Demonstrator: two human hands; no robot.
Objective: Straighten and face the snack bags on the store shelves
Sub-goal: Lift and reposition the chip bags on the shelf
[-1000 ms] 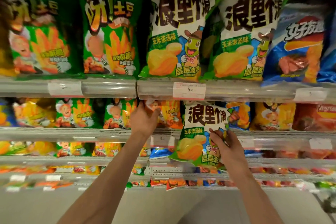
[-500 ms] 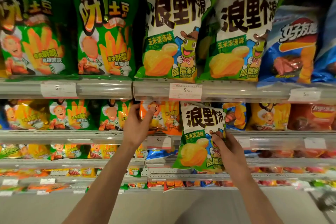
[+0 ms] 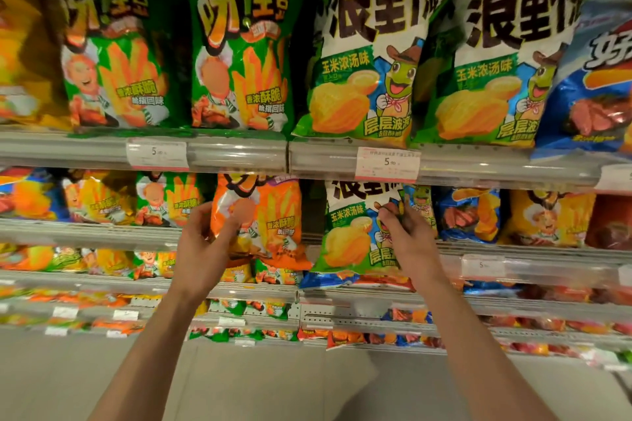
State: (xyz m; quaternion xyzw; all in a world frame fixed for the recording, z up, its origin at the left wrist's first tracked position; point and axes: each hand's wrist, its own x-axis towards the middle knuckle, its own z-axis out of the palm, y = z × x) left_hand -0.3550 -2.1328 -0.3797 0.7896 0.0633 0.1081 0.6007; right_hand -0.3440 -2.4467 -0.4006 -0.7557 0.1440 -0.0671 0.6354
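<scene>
Head view: left hand [image 3: 205, 243] grips the lower left edge of an orange fries bag [image 3: 260, 219], right hand [image 3: 407, 236] pinches the right side of a green-white corn-soup chip bag [image 3: 355, 229]; both bags hang forward over the second shelf [image 3: 89, 232] lip, not yet seated. Beyond, top shelf [image 3: 239, 154] bags stand faced; lower rows look jumbled, so most work remains.

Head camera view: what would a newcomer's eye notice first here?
First, the two large white-and-green crinkly chip bags on the top shelf, right of centre. Below them, the right hand pinches a smaller white-and-green chip bag, which overhangs the shelf edge. Beside it, the left hand holds an orange foil fries bag.
</scene>
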